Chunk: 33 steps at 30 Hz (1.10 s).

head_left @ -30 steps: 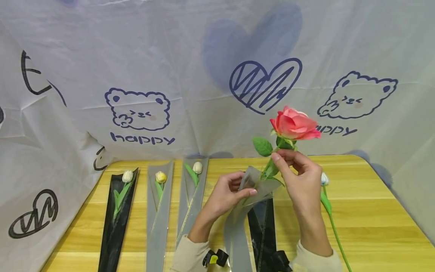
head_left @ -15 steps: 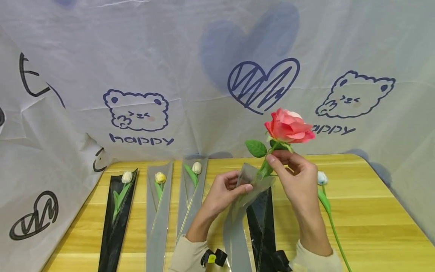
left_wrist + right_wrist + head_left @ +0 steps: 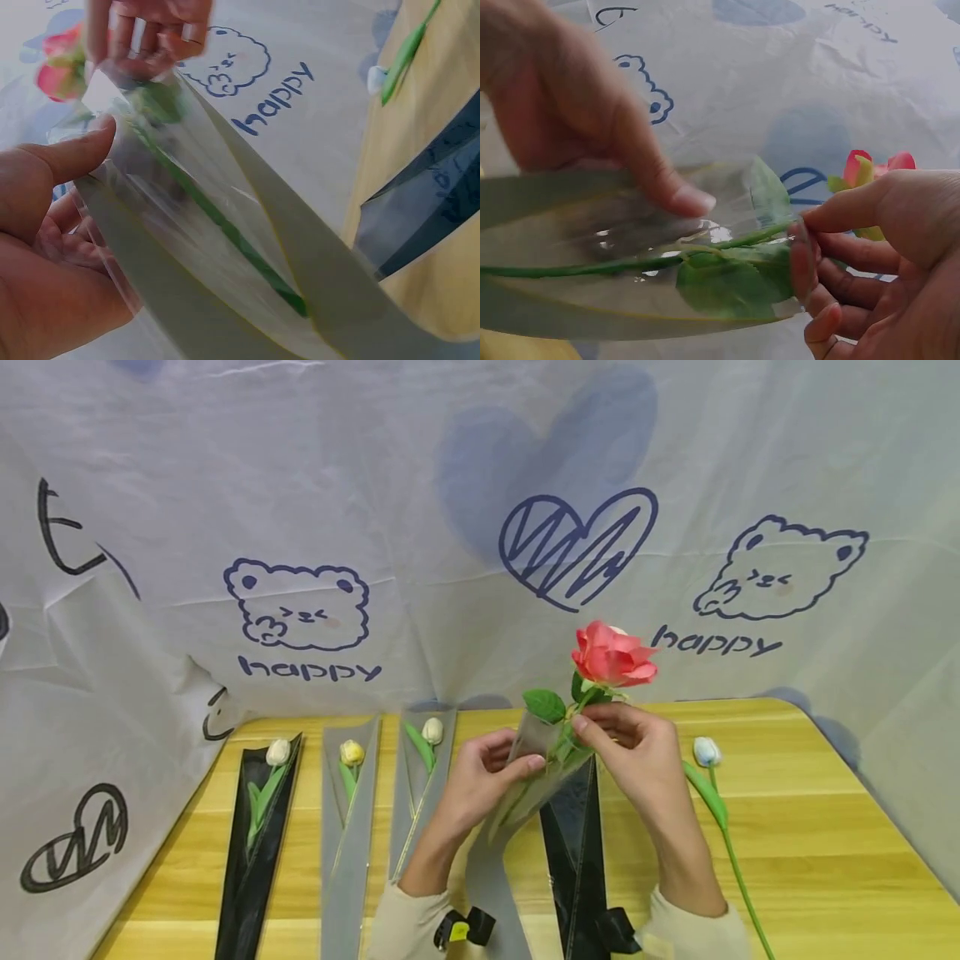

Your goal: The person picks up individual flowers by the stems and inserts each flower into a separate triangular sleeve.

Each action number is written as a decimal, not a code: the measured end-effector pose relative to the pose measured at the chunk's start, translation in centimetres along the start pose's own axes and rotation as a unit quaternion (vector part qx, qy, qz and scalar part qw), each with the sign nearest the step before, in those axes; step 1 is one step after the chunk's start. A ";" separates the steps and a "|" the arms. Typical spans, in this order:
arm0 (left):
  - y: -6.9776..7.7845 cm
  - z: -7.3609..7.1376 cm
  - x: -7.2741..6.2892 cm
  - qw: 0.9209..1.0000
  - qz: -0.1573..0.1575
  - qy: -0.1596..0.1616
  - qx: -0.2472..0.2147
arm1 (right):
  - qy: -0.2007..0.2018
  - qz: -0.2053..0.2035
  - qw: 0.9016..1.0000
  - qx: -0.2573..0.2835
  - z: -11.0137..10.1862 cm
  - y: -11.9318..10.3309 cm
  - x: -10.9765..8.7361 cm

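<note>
A pink rose (image 3: 611,653) leans up to the right, its green stem (image 3: 217,214) running down inside a clear-fronted grey flower sleeve (image 3: 360,289). My right hand (image 3: 633,747) pinches the stem just under the bloom, at the sleeve's mouth. Lower leaves (image 3: 731,281) lie within the clear film, while one leaf (image 3: 545,704) sticks out at the upper left. My left hand (image 3: 483,781) grips the sleeve near its top, thumb on the clear front and fingers behind. In the left wrist view the stem's lower end shows partway down the sleeve.
To the left lie a black sleeve (image 3: 251,868) with a white tulip and two grey sleeves (image 3: 345,877), one with a yellow tulip, one with a white. Another black sleeve (image 3: 577,877) lies under my hands. A loose pale-blue tulip (image 3: 707,752) is at right on the wooden table (image 3: 840,860).
The rose has moved down and left with my right hand, its stem and leaves sliding deeper into the sleeve. My left hand and the sleeve have shifted slightly left.
</note>
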State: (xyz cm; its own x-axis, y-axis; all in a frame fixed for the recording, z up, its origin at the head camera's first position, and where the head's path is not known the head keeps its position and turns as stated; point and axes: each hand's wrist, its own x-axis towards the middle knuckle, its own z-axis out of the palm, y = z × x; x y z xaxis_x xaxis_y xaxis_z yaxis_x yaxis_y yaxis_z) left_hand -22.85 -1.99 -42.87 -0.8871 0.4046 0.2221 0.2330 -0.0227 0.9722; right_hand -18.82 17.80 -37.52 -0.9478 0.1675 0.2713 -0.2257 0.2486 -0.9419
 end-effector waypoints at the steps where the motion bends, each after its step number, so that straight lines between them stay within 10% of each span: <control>1: 0.0 -0.1 0.0 1.000 0.000 -0.004 -0.002 | 0.000 0.002 1.000 0.000 0.1 0.1 0.1; 15: -1.4 -2.4 -0.2 0.989 -0.021 -0.141 0.029 | 0.046 0.033 0.995 0.079 0.0 0.7 0.2; 33: -0.3 -1.4 -0.2 0.996 -0.003 -0.073 0.051 | -0.057 -0.017 0.997 -0.056 0.4 1.0 0.4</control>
State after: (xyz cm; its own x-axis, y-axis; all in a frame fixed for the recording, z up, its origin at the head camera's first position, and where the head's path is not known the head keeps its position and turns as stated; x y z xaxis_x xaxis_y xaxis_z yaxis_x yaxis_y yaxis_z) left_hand -23.33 -3.35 -43.10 -0.8223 0.5340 0.1967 0.2747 0.0698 0.9590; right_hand -19.54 17.77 -38.45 -0.9609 0.0488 0.2725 -0.2377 0.3588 -0.9026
